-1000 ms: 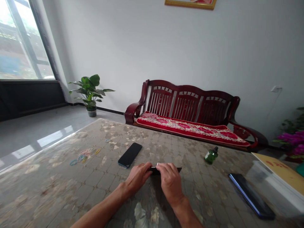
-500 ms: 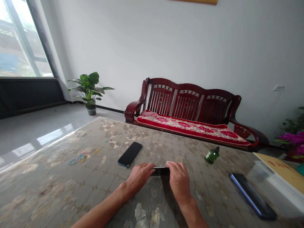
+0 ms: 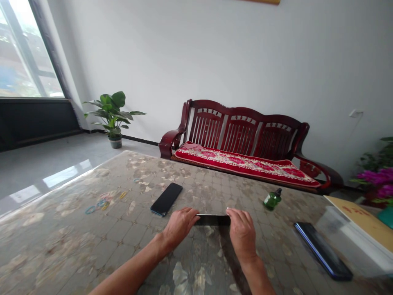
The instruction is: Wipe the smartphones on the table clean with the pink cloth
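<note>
A thin black slab-shaped phone (image 3: pixel 213 220) is held edge-on, low over a glass-topped table with a brown floral pattern (image 3: pixel 76 237), in front of the person and near the middle of the tabletop. Its left end is gripped by the left hand (image 3: pixel 179 225), whose fingers are curled close around it. Its right end is pinched under the bent fingertips of the right hand (image 3: pixel 242 233).

Compared with a second ago, the right hand is seen further to the right. It then covered the middle of the phone, with the right end sticking out past it, and now only that end is covered. A longer dark stretch of the phone is thereby exposed between the two hands. The left hand is found at the same end as before.

A second black phone (image 3: pixel 166 199) is left lying flat just beyond the left hand, and a blue-edged dark phone (image 3: pixel 322 250) lies well to the right. A small green glass bottle (image 3: pixel 272 199) stands beyond the right hand, and a scatter of coloured rubber bands (image 3: pixel 100 204) lies far to the left. None of these is seen to have been moved.
</note>
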Demonstrator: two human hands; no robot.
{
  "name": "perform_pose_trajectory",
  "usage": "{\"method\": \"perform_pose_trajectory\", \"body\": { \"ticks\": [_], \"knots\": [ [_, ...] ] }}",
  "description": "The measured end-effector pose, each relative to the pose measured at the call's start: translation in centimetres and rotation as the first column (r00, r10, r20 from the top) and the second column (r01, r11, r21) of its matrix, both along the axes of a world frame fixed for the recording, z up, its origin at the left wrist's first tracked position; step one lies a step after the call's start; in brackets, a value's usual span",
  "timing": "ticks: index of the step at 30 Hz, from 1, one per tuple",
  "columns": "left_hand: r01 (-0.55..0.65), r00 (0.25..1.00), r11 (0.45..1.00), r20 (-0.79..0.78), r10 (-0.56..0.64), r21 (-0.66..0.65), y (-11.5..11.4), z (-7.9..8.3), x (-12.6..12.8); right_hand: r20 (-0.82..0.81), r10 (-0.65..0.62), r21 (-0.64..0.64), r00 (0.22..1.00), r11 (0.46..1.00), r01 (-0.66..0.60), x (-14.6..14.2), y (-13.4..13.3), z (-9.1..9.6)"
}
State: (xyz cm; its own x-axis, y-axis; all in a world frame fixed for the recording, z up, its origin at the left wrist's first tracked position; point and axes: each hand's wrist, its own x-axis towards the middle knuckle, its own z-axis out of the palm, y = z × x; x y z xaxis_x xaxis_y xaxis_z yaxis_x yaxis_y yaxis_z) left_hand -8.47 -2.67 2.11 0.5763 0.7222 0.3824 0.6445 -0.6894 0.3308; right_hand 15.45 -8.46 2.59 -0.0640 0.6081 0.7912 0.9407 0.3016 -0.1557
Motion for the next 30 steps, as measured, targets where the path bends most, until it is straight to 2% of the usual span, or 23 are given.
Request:
{"method": "perform_pose_trajectory", "body": {
  "ticks": [7,11,16,19,23,25,27,30],
  "knots": [
    [0.011,1.000,1.000,0.000,-0.011,-0.019,-0.2,0.3,0.0,0.013,0.185,-0.037,0.983,0.982,-0.184,-4.8,-0.3,0.7],
    [0.010,1.000,1.000,-0.009,-0.010,-0.016,-0.2,0.4,-0.1,0.012,0.163,-0.029,0.987,0.986,-0.163,-3.2,-0.4,0.8],
    [0.015,1.000,1.000,-0.020,-0.015,-0.003,0.1,0.3,-0.2,-0.003,0.008,0.004,1.000,1.000,-0.008,0.1,-0.6,0.6],
    [0.011,1.000,1.000,-0.024,-0.011,-0.008,0.1,0.3,-0.1,-0.018,0.017,-0.003,1.000,1.000,-0.017,-1.2,-0.5,0.7],
    [0.008,1.000,1.000,-0.017,-0.008,-0.029,0.0,0.5,-0.1,-0.013,0.187,-0.042,0.982,0.981,-0.187,-5.2,-0.1,1.0],
    [0.012,1.000,0.999,-0.012,-0.013,-0.037,0.0,0.5,-0.1,-0.017,0.228,-0.045,0.974,0.973,-0.228,-6.2,0.0,1.2],
    [0.011,1.000,0.999,-0.016,-0.012,-0.035,0.0,0.4,-0.2,-0.020,0.216,-0.050,0.976,0.975,-0.217,-5.7,0.0,1.2],
    [0.007,0.999,1.000,-0.037,-0.008,-0.027,0.2,0.3,-0.3,-0.022,0.131,-0.045,0.991,0.990,-0.132,-2.7,-0.2,0.8]
  ]
}}
